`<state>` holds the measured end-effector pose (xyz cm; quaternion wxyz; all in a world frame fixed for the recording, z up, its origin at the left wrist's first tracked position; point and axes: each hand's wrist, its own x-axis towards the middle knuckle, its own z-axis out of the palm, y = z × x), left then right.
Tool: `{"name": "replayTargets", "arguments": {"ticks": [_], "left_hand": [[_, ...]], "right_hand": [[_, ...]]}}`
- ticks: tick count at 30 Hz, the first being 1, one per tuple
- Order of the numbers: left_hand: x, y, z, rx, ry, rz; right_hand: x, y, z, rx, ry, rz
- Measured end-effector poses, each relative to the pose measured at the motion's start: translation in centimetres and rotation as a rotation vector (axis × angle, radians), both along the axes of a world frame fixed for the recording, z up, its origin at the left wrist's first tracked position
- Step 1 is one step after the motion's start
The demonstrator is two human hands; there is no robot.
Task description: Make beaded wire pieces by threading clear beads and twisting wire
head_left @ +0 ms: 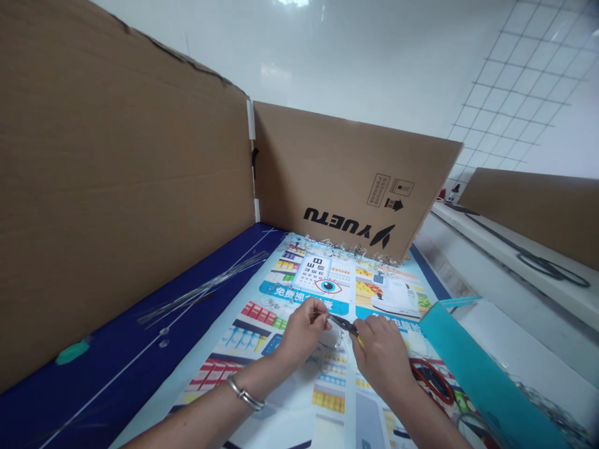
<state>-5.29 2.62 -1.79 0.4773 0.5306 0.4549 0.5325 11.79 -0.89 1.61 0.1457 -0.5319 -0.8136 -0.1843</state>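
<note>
My right hand point(381, 349) is closed around a pair of pliers point(344, 323) with dark jaws and a bit of yellow handle showing. The jaws point left, to the fingertips of my left hand point(304, 330). That hand is pinched on a thin wire piece, whose fine outline hangs below the pliers; its exact shape is hard to make out. A metal bangle sits on the left wrist. Both hands are above a printed poster sheet point(276, 402) with shelves and an eye chart.
Cardboard panels point(140, 168) stand left and behind. Small wire pieces point(355, 249) line the back panel's foot. Long thin rods point(206, 288) lie on the blue surface. At right are red-handled scissors point(431, 379) and a teal-sided box point(486, 374) holding metal wire pieces.
</note>
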Motion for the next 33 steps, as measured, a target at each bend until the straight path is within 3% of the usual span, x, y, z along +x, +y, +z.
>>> {"name": "replayTargets", "arguments": {"ticks": [33], "left_hand": [[-0.35, 0.11, 0.45, -0.002, 0.02, -0.041]], "right_hand": [[-0.19, -0.16, 0.1, -0.059, -0.018, 0.011]]}}
